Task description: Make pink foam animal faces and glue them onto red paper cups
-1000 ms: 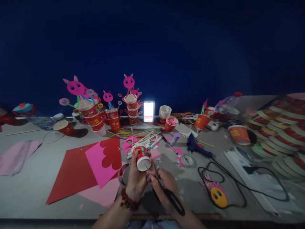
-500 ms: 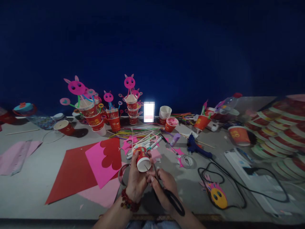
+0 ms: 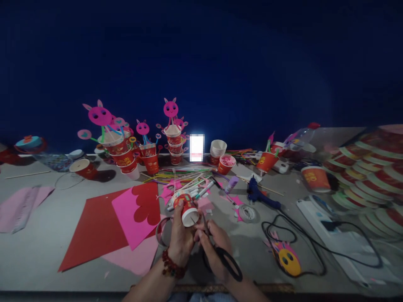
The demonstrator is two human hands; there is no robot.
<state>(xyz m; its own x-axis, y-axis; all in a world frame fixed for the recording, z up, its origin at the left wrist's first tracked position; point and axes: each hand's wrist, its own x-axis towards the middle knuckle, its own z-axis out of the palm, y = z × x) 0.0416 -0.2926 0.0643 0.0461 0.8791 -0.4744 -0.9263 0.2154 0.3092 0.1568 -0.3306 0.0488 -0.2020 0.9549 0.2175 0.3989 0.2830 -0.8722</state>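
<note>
My left hand (image 3: 180,235) is wrapped around a red patterned paper cup (image 3: 185,204), tipped so that its white base faces me. Scissors (image 3: 232,265) with black loop handles are in my right hand (image 3: 218,246), their handles pointing down toward my wrist. A thin dark line crosses the cup's base near my right fingertips; whether it is a slit or a blade tip, I cannot tell. Both hands meet just below the cup. Marker pens (image 3: 201,191) lie beyond it, and a roll of clear tape (image 3: 247,213) rests to the right.
Red paper (image 3: 94,235) and pink paper (image 3: 126,218) cover the left side. Decorated cup figures (image 3: 122,157) stand at the back. A blue glue gun (image 3: 258,193) and its looping cord lie right of centre. Stacked paper cups (image 3: 368,180) occupy the far right beside a power strip (image 3: 333,239).
The cup and both hands have shifted very slightly left. The grip on the cup and on the scissors is the same.
</note>
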